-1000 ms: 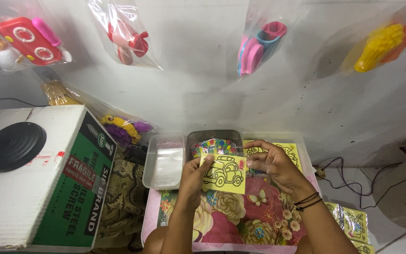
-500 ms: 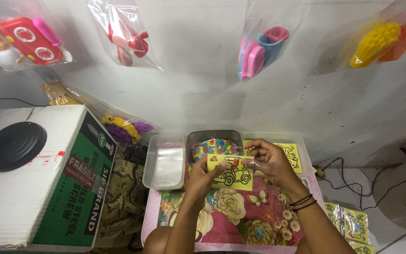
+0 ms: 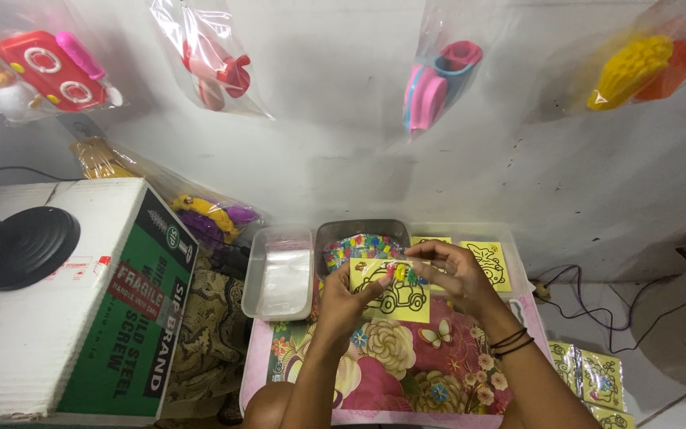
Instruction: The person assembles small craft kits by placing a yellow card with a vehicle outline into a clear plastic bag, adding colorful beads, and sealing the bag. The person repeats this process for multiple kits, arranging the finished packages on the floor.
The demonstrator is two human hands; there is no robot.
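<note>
Both hands meet over the low table (image 3: 279, 373), which is covered with a pink flowered cloth and stands against a white wall (image 3: 343, 119). Left hand (image 3: 341, 295) holds the yellow card (image 3: 391, 292) by its left edge, thumb on top and fingers curled under it. Right hand (image 3: 456, 274) is above the card's right edge, and its fingertips pinch some small colourful pieces (image 3: 401, 274) against the card. The card shows a black outline of a car and it hovers over the far part of the table, just in front of the trays. Three trays stand in a row at the far edge: one clear tray (image 3: 279, 274) at the left, one grey tray (image 3: 363, 238) in the middle holding many small colourful packets, and one tray (image 3: 510, 266) at the right with two more yellow cards (image 3: 487, 260) inside. Four plastic bags of toys (image 3: 434, 75) hang on the wall. One big cardboard box (image 3: 73, 318) stands left of the table, with one black round stand (image 3: 21, 246) on top. On the floor at the right lie a few more yellow cards in wrap (image 3: 589, 373) and some black cables (image 3: 597, 298).
</note>
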